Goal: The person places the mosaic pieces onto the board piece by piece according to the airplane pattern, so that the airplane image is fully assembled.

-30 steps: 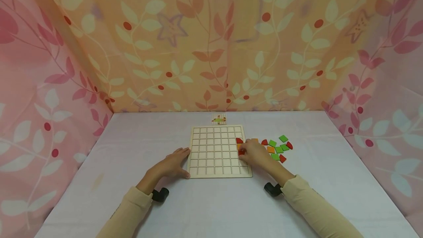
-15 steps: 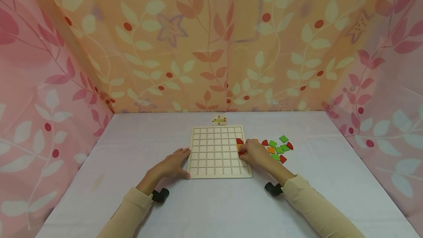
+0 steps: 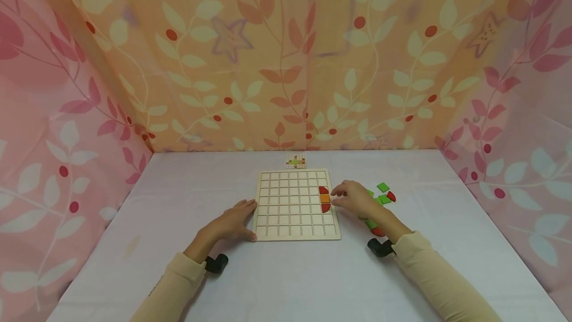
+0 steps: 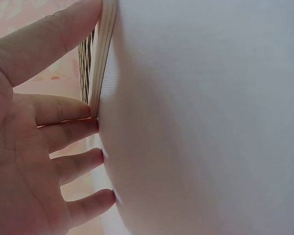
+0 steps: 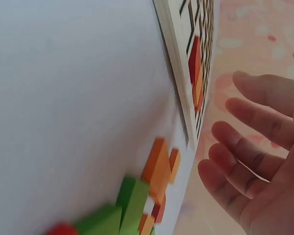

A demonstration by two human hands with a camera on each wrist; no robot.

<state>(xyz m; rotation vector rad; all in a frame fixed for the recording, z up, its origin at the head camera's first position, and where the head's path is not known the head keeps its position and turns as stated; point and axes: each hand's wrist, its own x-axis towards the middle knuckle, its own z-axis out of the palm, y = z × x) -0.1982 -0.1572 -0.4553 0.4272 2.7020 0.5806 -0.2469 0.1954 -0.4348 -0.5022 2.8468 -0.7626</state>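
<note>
A wooden grid board (image 3: 290, 217) lies flat on the table. In its right-hand column sit an upper red quarter-round piece (image 3: 323, 190), an orange square (image 3: 324, 198) and a lower red quarter-round piece (image 3: 325, 208), one below another. My left hand (image 3: 234, 220) rests against the board's left edge, thumb near the front corner and fingers extended, as the left wrist view also shows. My right hand (image 3: 355, 198) hovers just right of the board, its fingers relaxed and holding nothing in the right wrist view. It partly hides the loose pieces beneath.
Loose green tiles (image 3: 383, 187), a red quarter-round tile (image 3: 391, 196) and orange blocks (image 5: 158, 169) lie right of the board. A small pattern card (image 3: 295, 161) is behind it. Patterned cloth walls (image 3: 286, 63) enclose the table (image 3: 286, 282) at the back and sides.
My right hand has let go of the lower red quarter-round piece and moved right and slightly up, off the board. The left hand stays at the board's edge.
</note>
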